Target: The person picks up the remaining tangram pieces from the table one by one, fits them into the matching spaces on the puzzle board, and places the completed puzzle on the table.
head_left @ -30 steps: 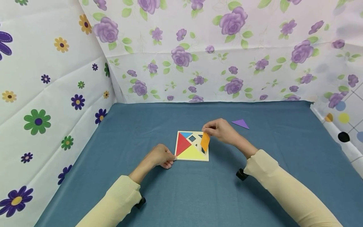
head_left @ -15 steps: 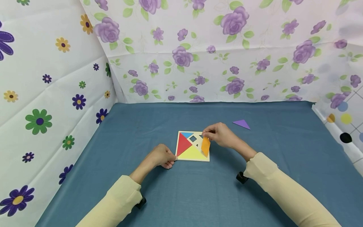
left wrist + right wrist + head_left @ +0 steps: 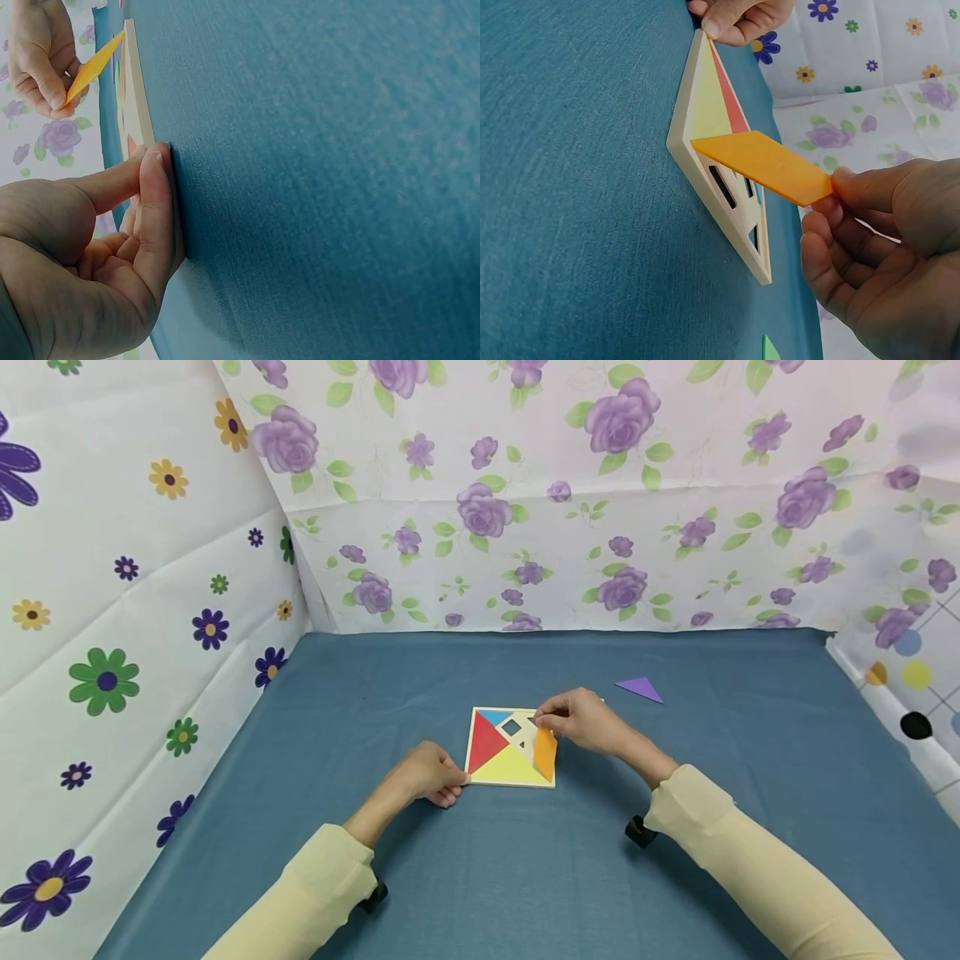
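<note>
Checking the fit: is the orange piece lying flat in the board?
No, the right hand holds the orange piece tilted, one end raised.

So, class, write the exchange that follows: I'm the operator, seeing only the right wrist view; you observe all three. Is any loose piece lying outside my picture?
Observer: Yes, the head view shows a purple triangle on the cloth, farther out than the right hand and to its right.
Operator: What shape is the blue piece half hidden past the orange piece?
Observer: A triangle, set along the far edge of the board.
Operator: My top edge crops the left hand. How are its other fingers?
Observer: Curled toward the palm, in the left wrist view.
</note>
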Demonstrator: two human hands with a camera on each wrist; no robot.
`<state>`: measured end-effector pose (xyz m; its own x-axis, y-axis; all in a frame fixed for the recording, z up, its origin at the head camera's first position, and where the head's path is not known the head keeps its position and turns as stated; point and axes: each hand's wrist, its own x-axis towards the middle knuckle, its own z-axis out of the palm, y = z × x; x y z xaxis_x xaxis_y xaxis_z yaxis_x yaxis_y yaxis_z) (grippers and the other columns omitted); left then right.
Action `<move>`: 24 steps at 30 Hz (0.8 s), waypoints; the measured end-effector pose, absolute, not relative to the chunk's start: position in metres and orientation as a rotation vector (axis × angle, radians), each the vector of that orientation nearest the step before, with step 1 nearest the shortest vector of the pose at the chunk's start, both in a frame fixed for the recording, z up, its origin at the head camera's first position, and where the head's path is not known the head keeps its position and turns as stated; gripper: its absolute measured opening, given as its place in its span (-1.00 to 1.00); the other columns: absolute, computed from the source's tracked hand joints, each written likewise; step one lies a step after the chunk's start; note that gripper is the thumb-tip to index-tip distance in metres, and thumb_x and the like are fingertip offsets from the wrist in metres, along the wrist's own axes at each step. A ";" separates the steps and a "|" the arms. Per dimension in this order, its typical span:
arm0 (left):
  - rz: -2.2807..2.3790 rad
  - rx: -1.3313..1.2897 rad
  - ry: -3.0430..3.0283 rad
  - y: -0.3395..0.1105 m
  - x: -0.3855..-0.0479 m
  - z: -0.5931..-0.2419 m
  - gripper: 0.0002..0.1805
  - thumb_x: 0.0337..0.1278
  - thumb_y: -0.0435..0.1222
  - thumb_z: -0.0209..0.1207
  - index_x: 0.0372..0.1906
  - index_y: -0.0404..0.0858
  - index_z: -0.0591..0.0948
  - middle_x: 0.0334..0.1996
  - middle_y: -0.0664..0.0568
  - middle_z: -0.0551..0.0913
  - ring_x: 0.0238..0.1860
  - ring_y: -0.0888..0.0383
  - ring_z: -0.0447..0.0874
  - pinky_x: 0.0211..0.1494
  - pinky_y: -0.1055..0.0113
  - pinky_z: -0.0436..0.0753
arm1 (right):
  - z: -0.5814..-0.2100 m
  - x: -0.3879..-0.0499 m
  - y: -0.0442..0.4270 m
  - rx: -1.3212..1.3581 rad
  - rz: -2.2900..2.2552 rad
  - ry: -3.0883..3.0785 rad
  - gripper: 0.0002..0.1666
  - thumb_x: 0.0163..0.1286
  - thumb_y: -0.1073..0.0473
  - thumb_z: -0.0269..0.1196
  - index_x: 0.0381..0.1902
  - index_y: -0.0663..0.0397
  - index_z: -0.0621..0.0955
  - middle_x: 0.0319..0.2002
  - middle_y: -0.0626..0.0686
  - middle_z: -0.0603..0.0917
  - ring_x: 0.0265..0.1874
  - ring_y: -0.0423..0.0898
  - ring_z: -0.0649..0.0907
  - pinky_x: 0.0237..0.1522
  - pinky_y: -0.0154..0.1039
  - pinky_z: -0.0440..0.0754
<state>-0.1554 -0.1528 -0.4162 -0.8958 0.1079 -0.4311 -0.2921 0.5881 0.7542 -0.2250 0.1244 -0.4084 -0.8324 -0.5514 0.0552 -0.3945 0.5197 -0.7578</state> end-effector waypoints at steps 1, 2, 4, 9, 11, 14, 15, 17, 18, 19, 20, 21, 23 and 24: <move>1.248 -0.149 2.381 -0.153 -0.155 -0.416 -0.85 0.28 -0.43 0.36 -0.40 -0.43 0.70 -0.56 -0.13 0.71 -0.61 0.19 0.68 -0.43 0.31 0.78 | -0.408 -0.225 0.124 -0.807 -1.206 2.566 -0.77 0.54 0.23 0.28 -0.03 0.27 0.76 -0.30 -0.01 0.76 -0.44 -0.04 0.60 -0.43 -0.28 0.55; 1.249 -0.147 2.379 -0.153 -0.155 -0.416 -0.85 0.28 -0.43 0.36 -0.40 -0.43 0.70 -0.56 -0.13 0.71 -0.61 0.19 0.68 -0.43 0.31 0.78 | -0.409 -0.225 0.124 -0.808 -1.203 2.567 -0.77 0.54 0.23 0.28 -0.03 0.27 0.76 -0.30 -0.01 0.76 -0.45 -0.06 0.58 -0.44 -0.28 0.54; 1.248 -0.148 2.377 -0.153 -0.155 -0.416 -0.85 0.28 -0.43 0.37 -0.40 -0.43 0.70 -0.56 -0.13 0.71 -0.61 0.18 0.68 -0.43 0.30 0.78 | -0.409 -0.225 0.124 -0.808 -1.201 2.566 -0.77 0.54 0.23 0.28 -0.02 0.27 0.76 -0.29 0.00 0.76 -0.45 -0.05 0.59 -0.45 -0.28 0.53; 1.237 -0.168 2.379 -0.153 -0.155 -0.416 -0.84 0.27 -0.41 0.38 -0.39 -0.42 0.69 -0.55 -0.12 0.71 -0.60 0.18 0.68 -0.42 0.30 0.78 | -0.410 -0.225 0.122 -0.803 -1.200 2.562 -0.77 0.53 0.26 0.28 0.00 0.29 0.76 -0.20 0.05 0.78 -0.36 0.08 0.65 -0.35 -0.27 0.63; 1.234 -0.173 2.381 -0.153 -0.155 -0.416 -0.85 0.27 -0.41 0.38 -0.39 -0.42 0.69 -0.55 -0.13 0.71 -0.60 0.19 0.68 -0.43 0.31 0.78 | -0.410 -0.226 0.122 -0.805 -1.196 2.563 -0.77 0.53 0.27 0.27 0.01 0.29 0.75 -0.17 0.07 0.78 -0.34 0.06 0.65 -0.32 -0.26 0.65; 1.230 -0.167 2.385 -0.153 -0.155 -0.416 -0.85 0.27 -0.42 0.37 -0.38 -0.42 0.69 -0.54 -0.13 0.71 -0.60 0.19 0.68 -0.43 0.31 0.78 | -0.411 -0.226 0.121 -0.805 -1.187 2.564 -0.76 0.53 0.27 0.27 0.02 0.29 0.75 -0.15 0.07 0.78 -0.34 -0.04 0.63 -0.29 -0.27 0.67; 1.231 -0.167 2.385 -0.153 -0.155 -0.416 -0.85 0.28 -0.42 0.37 -0.38 -0.42 0.69 -0.54 -0.14 0.71 -0.60 0.19 0.68 -0.43 0.31 0.78 | -0.411 -0.226 0.121 -0.806 -1.185 2.564 -0.76 0.53 0.27 0.27 0.02 0.29 0.75 -0.14 0.07 0.78 -0.34 -0.07 0.61 -0.28 -0.27 0.67; 1.231 -0.166 2.385 -0.153 -0.155 -0.416 -0.85 0.28 -0.42 0.36 -0.38 -0.43 0.69 -0.54 -0.14 0.71 -0.60 0.19 0.68 -0.44 0.31 0.78 | -0.411 -0.227 0.120 -0.812 -1.184 2.561 -0.76 0.53 0.28 0.27 0.03 0.30 0.74 -0.13 0.08 0.78 -0.34 -0.10 0.61 -0.27 -0.27 0.67; 1.229 -0.165 2.387 -0.153 -0.155 -0.416 -0.85 0.29 -0.42 0.36 -0.38 -0.42 0.69 -0.54 -0.14 0.72 -0.61 0.19 0.68 -0.44 0.31 0.78 | -0.411 -0.227 0.120 -0.812 -1.184 2.560 -0.76 0.53 0.28 0.27 0.04 0.30 0.74 -0.13 0.09 0.78 -0.34 -0.10 0.61 -0.26 -0.26 0.67; 1.229 -0.168 2.386 -0.153 -0.156 -0.416 -0.85 0.29 -0.42 0.36 -0.38 -0.42 0.69 -0.54 -0.14 0.72 -0.61 0.19 0.68 -0.44 0.32 0.78 | -0.412 -0.227 0.120 -0.815 -1.183 2.561 -0.76 0.53 0.29 0.27 0.04 0.30 0.74 -0.12 0.09 0.78 -0.34 -0.10 0.61 -0.25 -0.26 0.67; 1.228 -0.167 2.388 -0.153 -0.156 -0.416 -0.85 0.29 -0.42 0.36 -0.38 -0.42 0.69 -0.54 -0.13 0.72 -0.61 0.20 0.68 -0.44 0.32 0.78 | -0.412 -0.228 0.120 -0.819 -1.183 2.561 -0.76 0.53 0.29 0.27 0.04 0.30 0.74 -0.12 0.09 0.78 -0.34 -0.11 0.61 -0.24 -0.26 0.67; 1.227 -0.169 2.388 -0.153 -0.156 -0.416 -0.85 0.29 -0.42 0.36 -0.38 -0.42 0.69 -0.55 -0.13 0.72 -0.61 0.20 0.68 -0.44 0.32 0.78 | -0.412 -0.228 0.120 -0.824 -1.182 2.562 -0.75 0.53 0.29 0.27 0.05 0.31 0.73 -0.12 0.10 0.78 -0.33 -0.11 0.61 -0.23 -0.26 0.67; 1.222 -0.170 2.389 -0.153 -0.157 -0.416 -0.85 0.28 -0.41 0.37 -0.38 -0.42 0.70 -0.55 -0.12 0.72 -0.61 0.20 0.68 -0.44 0.32 0.78 | -0.412 -0.229 0.119 -0.838 -1.175 2.566 -0.75 0.53 0.29 0.27 0.05 0.31 0.73 -0.12 0.09 0.77 -0.32 -0.11 0.61 -0.22 -0.26 0.67; 1.218 -0.168 2.389 -0.154 -0.157 -0.416 -0.85 0.28 -0.40 0.37 -0.38 -0.41 0.70 -0.55 -0.12 0.72 -0.61 0.20 0.68 -0.43 0.32 0.78 | -0.413 -0.229 0.119 -0.841 -1.172 2.566 -0.75 0.53 0.29 0.27 0.05 0.31 0.73 -0.12 0.09 0.77 -0.32 -0.11 0.61 -0.22 -0.26 0.68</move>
